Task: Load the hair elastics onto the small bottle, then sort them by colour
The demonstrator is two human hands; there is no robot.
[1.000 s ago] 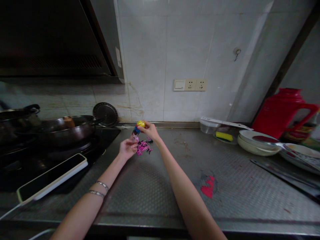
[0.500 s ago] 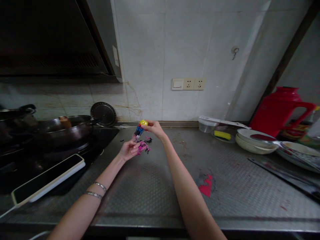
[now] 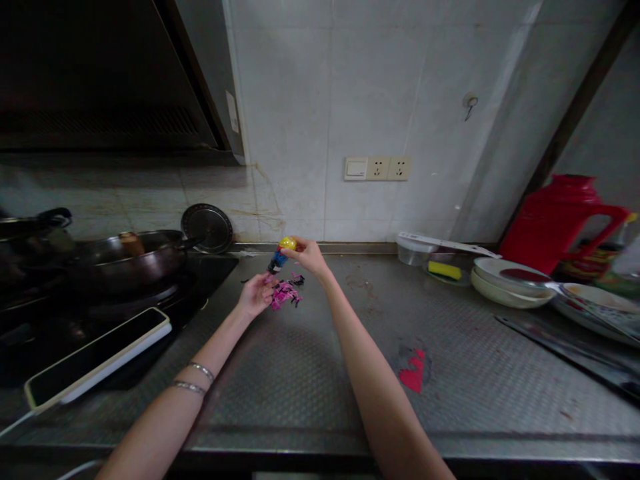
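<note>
Over the metal counter (image 3: 295, 373) I hold a small tilted bottle-like thing with a round yellow top (image 3: 287, 244) and a blue and black body (image 3: 278, 259). My right hand (image 3: 310, 255) has its fingers closed on the yellow top. My left hand (image 3: 257, 295) is closed at the lower end, where something pinkish shows between the fingers; how that end is shaped cannot be made out. A loose pile of pink and black shreds (image 3: 285, 294) lies just right of my left hand.
At the left, a frying pan (image 3: 130, 263) stands on the black stove (image 3: 215, 280), with a phone (image 3: 100, 360) in front. A torn red patch (image 3: 413, 373) is to the right. Beyond are a yellow sponge (image 3: 445, 270), bowls (image 3: 505, 297) and a red thermos jug (image 3: 555, 220).
The yellow-topped thing has tipped slightly more upright, its top a little higher. Both hands have shifted only slightly and keep their grip.
</note>
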